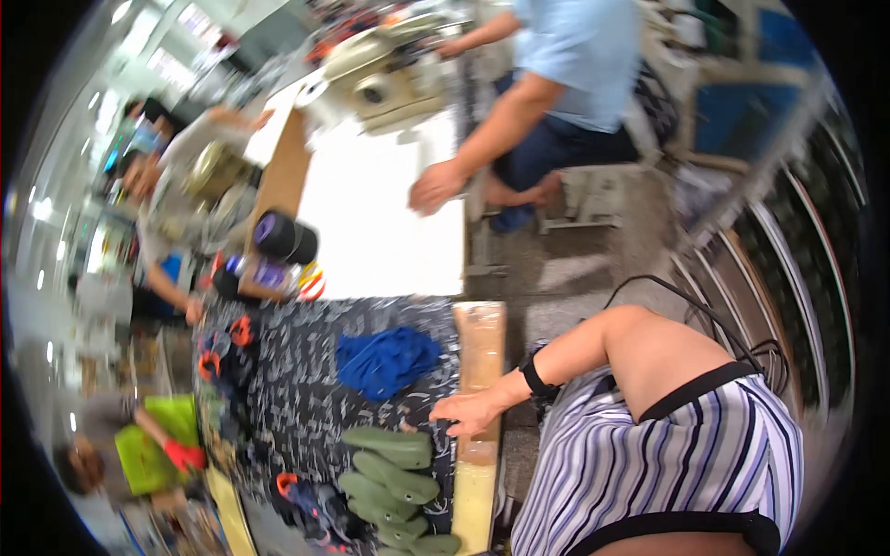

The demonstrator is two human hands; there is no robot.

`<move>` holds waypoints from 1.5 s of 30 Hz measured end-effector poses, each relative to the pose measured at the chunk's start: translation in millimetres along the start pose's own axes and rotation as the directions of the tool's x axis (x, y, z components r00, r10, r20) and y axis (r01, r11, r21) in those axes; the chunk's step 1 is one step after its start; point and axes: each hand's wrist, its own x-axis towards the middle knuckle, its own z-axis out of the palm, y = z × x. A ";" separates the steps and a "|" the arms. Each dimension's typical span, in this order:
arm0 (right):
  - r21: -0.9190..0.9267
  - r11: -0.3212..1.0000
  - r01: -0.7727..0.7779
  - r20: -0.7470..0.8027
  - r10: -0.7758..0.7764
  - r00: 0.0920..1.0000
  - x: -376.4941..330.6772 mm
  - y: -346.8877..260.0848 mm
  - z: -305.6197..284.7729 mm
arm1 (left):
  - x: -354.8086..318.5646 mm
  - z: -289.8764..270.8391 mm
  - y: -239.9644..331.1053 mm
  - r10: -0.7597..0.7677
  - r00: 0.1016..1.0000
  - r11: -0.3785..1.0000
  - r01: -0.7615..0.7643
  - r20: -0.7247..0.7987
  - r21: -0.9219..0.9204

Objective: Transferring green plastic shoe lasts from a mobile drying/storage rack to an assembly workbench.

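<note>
My right hand [468,412], with a black band on its wrist, reaches over the edge of a table spread with dark, white-patterned cloth [297,371]. Its fingers are stretched out and nothing shows in them. Just below the hand lie several green sole-shaped pieces [400,448], overlapping in a row. A crumpled blue cloth [387,360] is above and to the left of the fingers. Dark and orange pieces, perhaps shoe uppers [315,508], lie beside the green ones. Only bare skin below a striped sleeve shows at the bottom edge; my left hand is out of the picture.
A tan strip [480,371] edges the table. Beyond stand a black cylindrical container [285,238], a bottle [260,272], a white tabletop [371,222] and a sewing machine [380,79]. A person in light blue [579,74] sits there; others work at left. Cables [695,295] hang at right.
</note>
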 end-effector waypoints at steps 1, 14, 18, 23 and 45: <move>-0.013 1.000 0.017 -0.010 -0.017 1.000 -13.8 -10.9 0.8 | 3.5 -1.9 35.7 0.362 0.890 0.883 -0.422 -0.276 -0.203; 0.152 0.858 -0.491 -0.703 0.443 0.557 -333.2 -105.6 49.2 | -119.2 -26.1 115.5 0.427 0.854 0.285 -0.438 -0.296 -0.853; 0.207 0.839 -0.503 -0.795 0.444 0.414 -406.1 -128.7 52.6 | -157.2 -35.3 153.4 0.467 0.853 0.199 -0.356 -0.231 -0.913; 0.126 0.824 -0.553 -0.879 0.351 0.323 -505.8 -144.6 34.4 | -212.0 -34.1 204.5 0.499 0.844 0.123 -0.292 -0.195 -0.948; 0.453 -0.301 -0.839 -0.661 0.518 -0.543 -1003.1 -422.7 -246.9 | -468.6 22.0 442.7 0.704 0.703 0.082 -0.221 -0.101 -0.972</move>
